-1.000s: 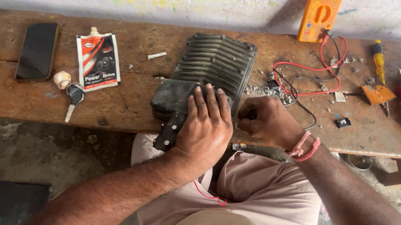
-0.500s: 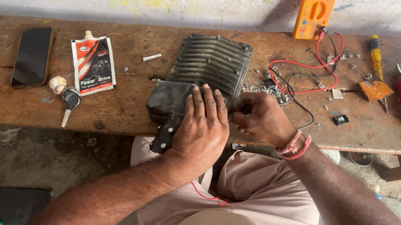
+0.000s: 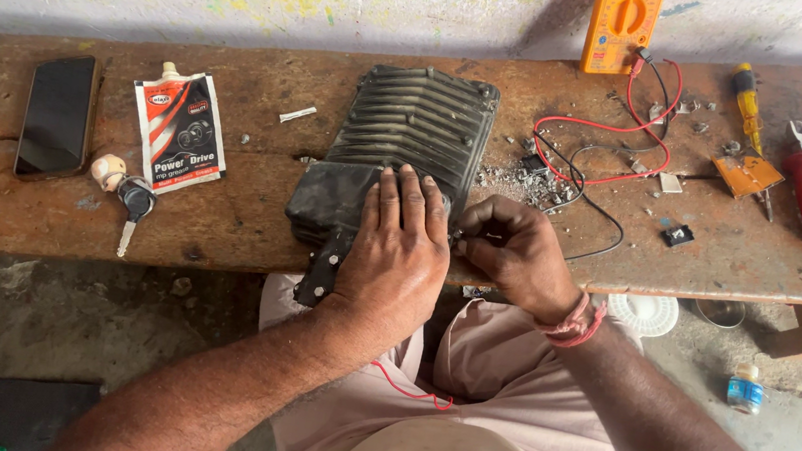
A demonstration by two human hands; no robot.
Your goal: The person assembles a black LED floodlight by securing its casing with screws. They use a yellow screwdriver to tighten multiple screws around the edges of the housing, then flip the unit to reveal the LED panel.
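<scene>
The left hand presses flat, fingers spread, on the ribbed control-unit housing on the desk, while the right hand, grip clenched, works its still-closed edge.

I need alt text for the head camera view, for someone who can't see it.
The left hand lies flat on a ribbed black metal casing on a worn wooden bench, the right hand at its edge; a phone and orange multimeter are nearby.

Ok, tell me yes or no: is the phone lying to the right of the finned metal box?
No, the phone lies near the bench's left end, left of the finned metal box, with a grease pouch between them.
</scene>
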